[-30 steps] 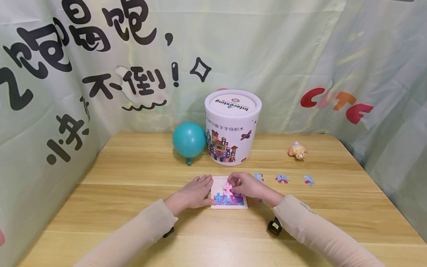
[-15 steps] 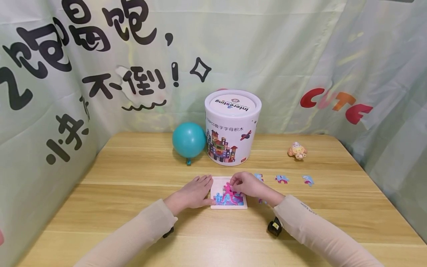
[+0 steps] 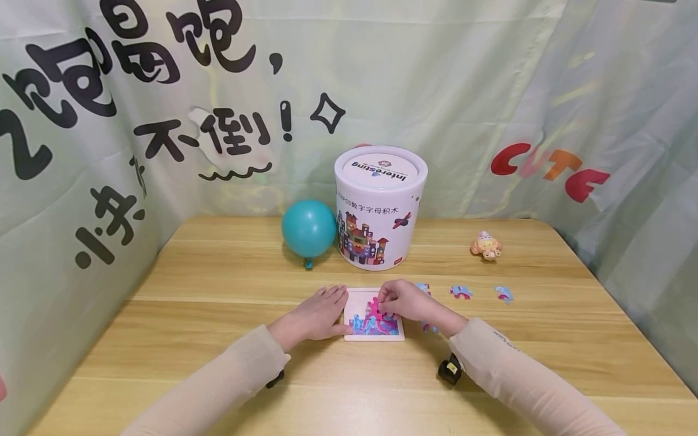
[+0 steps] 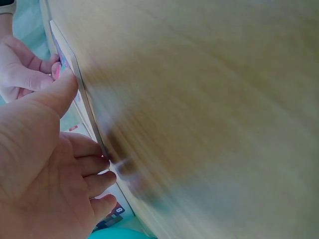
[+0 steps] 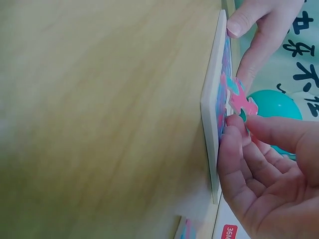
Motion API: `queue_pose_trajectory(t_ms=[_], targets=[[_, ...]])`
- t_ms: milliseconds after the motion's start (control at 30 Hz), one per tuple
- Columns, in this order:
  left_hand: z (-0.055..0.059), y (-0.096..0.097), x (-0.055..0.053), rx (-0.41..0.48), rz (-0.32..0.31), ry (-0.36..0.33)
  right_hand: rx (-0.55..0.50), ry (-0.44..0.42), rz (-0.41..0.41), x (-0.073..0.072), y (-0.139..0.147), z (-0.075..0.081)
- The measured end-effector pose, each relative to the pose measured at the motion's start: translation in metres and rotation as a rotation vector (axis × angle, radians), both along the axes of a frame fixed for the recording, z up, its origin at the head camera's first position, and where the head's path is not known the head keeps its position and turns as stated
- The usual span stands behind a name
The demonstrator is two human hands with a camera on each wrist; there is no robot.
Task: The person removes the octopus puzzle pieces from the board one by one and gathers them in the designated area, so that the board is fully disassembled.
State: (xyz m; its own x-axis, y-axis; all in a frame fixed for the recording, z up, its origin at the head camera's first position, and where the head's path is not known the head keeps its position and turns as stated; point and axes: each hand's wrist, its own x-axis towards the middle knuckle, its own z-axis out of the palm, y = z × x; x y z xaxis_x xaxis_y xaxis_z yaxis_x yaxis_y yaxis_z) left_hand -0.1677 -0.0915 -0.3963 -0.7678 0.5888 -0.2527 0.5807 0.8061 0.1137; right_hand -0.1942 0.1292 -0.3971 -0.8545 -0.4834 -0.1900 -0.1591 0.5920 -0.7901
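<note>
A small jigsaw board (image 3: pixel 355 299) with a pale rim lies on the table, its front part filled with blue and purple picture pieces. My left hand (image 3: pixel 320 315) rests along its left side, fingers extended, the thumb over the front left corner. Between thumb and fingertips my right hand (image 3: pixel 408 301) pinches a pink jigsaw piece (image 5: pixel 242 103) from the right. In the right wrist view this piece stands tilted, its lower edge close to the board's picture. The right fingers hide part of the board's right side in the head view.
Several loose jigsaw pieces lie to the right, including one blue-and-red piece (image 3: pixel 461 292) and another piece (image 3: pixel 504 295). Part of one shows beneath the right wrist. Behind the board stand a teal balloon (image 3: pixel 309 229) and a white bucket (image 3: pixel 376 212). A small figurine (image 3: pixel 486 246) sits at back right.
The pink piece has turned from a pale, glossy look to deep pink as its tilt changed over the board. My right hand has shifted slightly; the left hand stays in place.
</note>
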Motion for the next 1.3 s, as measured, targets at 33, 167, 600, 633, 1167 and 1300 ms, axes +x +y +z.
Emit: queue_pose_trajectory(t_ms=[33, 167, 600, 633, 1167, 1300], targets=[[0.000, 0.000, 0.000, 0.002, 0.000, -0.001, 0.002, 0.006, 0.002, 0.000, 0.001, 0.000], [0.002, 0.001, 0.001, 0.008, 0.002, -0.006, -0.021, -0.008, 0.011, 0.001, 0.003, 0.001], [0.002, 0.001, 0.001, 0.001, -0.010, -0.003, -0.202, -0.146, 0.000, -0.001, 0.036, 0.008], [0.002, 0.001, 0.001, 0.004, -0.009, -0.004, -0.201, -0.136, -0.007, 0.000, 0.041, 0.010], [0.002, 0.000, 0.000, 0.003, -0.005, 0.002, -0.106, -0.079, -0.049, 0.013, 0.129, 0.015], [0.001, 0.000, 0.000, 0.006, -0.006, 0.002, -0.060, -0.083, -0.079, 0.016, 0.143, 0.012]])
